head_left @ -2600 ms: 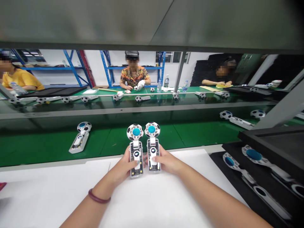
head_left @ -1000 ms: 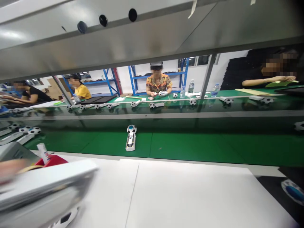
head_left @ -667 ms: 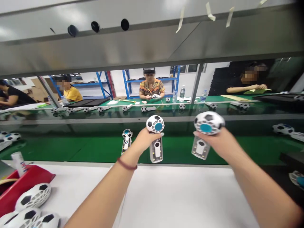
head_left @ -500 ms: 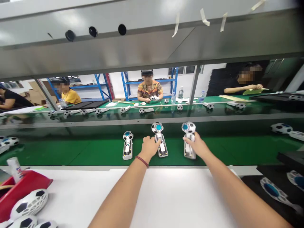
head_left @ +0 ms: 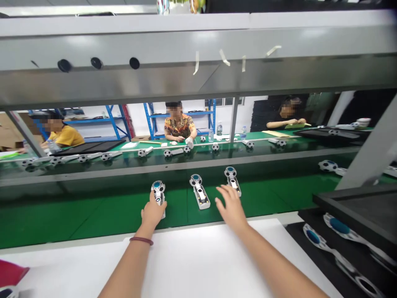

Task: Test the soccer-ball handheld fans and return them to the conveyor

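Observation:
My left hand (head_left: pixel 152 213) is at the leftmost handheld fan (head_left: pixel 158 186), thumb and fingers on either side of its handle. That fan has a round soccer-ball head with a blue centre, and my hand hides much of its handle. A middle fan (head_left: pixel 200 193) lies face up on the green belt, its opened handle showing a white part and a circuit board. My right hand (head_left: pixel 231 207) hovers with fingers apart, holding nothing, just in front of the right fan (head_left: pixel 231 174). It covers part of the view towards that fan's handle.
White paper (head_left: pixel 192 260) covers the near bench. At right, fan shells (head_left: pixel 316 238) lie on black foam beside a dark tray (head_left: pixel 366 207). A red bin (head_left: pixel 12 273) stands at left. More soccer-ball fans line the far belt, where co-workers sit. A metal beam (head_left: pixel 186 78) spans overhead.
My left hand has gone from the middle fan to the left one. My right hand has let go of the right fan, which now lies farther back. The view has shifted right.

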